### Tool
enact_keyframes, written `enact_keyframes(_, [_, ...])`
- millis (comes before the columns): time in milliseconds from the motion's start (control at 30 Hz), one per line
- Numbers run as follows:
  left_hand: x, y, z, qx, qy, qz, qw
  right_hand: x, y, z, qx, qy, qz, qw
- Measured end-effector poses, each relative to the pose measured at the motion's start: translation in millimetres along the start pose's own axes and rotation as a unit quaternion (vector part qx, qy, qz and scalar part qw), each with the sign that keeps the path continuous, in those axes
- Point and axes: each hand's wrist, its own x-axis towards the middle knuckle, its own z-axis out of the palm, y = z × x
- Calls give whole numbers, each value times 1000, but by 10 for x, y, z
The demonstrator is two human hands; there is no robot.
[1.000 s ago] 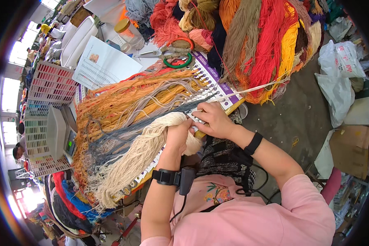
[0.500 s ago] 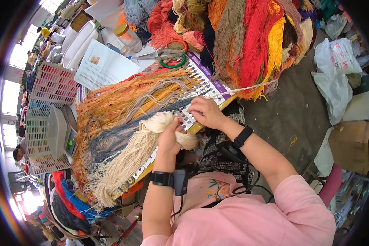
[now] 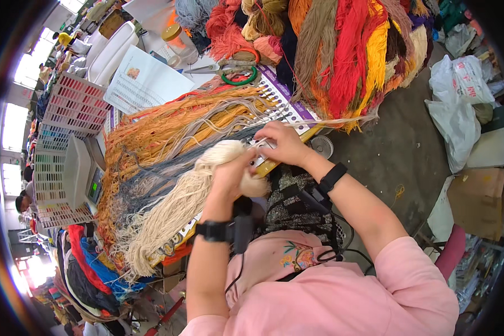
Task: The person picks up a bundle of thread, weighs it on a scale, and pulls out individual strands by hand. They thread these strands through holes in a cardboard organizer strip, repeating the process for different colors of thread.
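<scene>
A thick hank of cream yarn (image 3: 173, 215) lies slantwise across the table, its loose ends toward the lower left. My left hand (image 3: 229, 176) is closed around the bundled upper end of that hank. Just right of it, my right hand (image 3: 285, 144) has curled fingers drawn together close to the left fingertips; what they pinch is too small to make out. Beneath both hands runs a white and purple card with a row of holes (image 3: 283, 95), with grey-blue, tan and orange yarns (image 3: 190, 126) hanging from it. A pale strand (image 3: 341, 121) stretches from near my right hand toward the right.
Heaped coloured hanks (image 3: 347, 56) hang over the table's far right. Scissors with orange and green handles (image 3: 238, 73), a printed sheet (image 3: 145, 81) and a lidded jar (image 3: 179, 42) lie at the back. A scale (image 3: 87, 173) stands left, beside colour-sample racks (image 3: 75, 106). Plastic bags (image 3: 456, 106) are at right.
My right hand has shifted slightly down, and its fingertips now meet those of my left hand. The bundled end of the cream hank is turned up a little higher.
</scene>
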Motion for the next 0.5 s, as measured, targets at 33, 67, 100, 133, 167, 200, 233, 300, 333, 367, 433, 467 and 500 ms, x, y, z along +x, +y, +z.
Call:
enact_keyframes(33, [-104, 74, -156, 43, -14, 62, 997, -26, 12, 21, -1, 1, 2, 1000])
enact_keyframes(67, [-262, 169, -327, 14, 5, 19, 1000, -45, 29, 14, -64, 6, -12, 998])
enact_keyframes(100, [-404, 209, -592, -38, -6, 43, 998, -46, 31, 7, -125, 11, -28, 992])
enact_keyframes(133, [-561, 293, -938, -75, 73, 15, 994, -50, 25, 5, -129, -10, 12, 992])
enact_keyframes(167, [-722, 382, -1294, -101, 119, 51, 986, -50, 41, 7, -130, -8, 13, 991])
enact_keyframes(200, [-932, 411, -1890, -156, 97, 125, 975, -36, -4, 26, -135, -7, 3, 991])
enact_keyframes(233, [-1161, 463, -2460, -189, 93, 208, 955, -29, -42, 42, -141, -5, -6, 990])
enact_keyframes(300, [-1640, 391, -2782, 23, 277, 374, 885, -50, -68, 56, -143, -10, -16, 990])
enact_keyframes(333, [-1842, 386, -2968, 11, 337, 391, 856, -49, -69, 40, -149, -6, -20, 989])
enact_keyframes(367, [-1987, 414, -3050, -122, 266, 333, 896, -44, -72, 51, -154, -3, -23, 988])
enact_keyframes(433, [-2157, 312, -3141, -241, 107, 257, 930, -11, -96, 53, -158, -19, -19, 987])
enact_keyframes(467, [-2040, 277, -2525, -225, -6, 246, 943, -15, -53, 37, -144, -21, -16, 989])
enact_keyframes(500, [-1967, 273, -1908, -139, 129, 211, 959, -24, -23, 28, -131, -22, -12, 991])
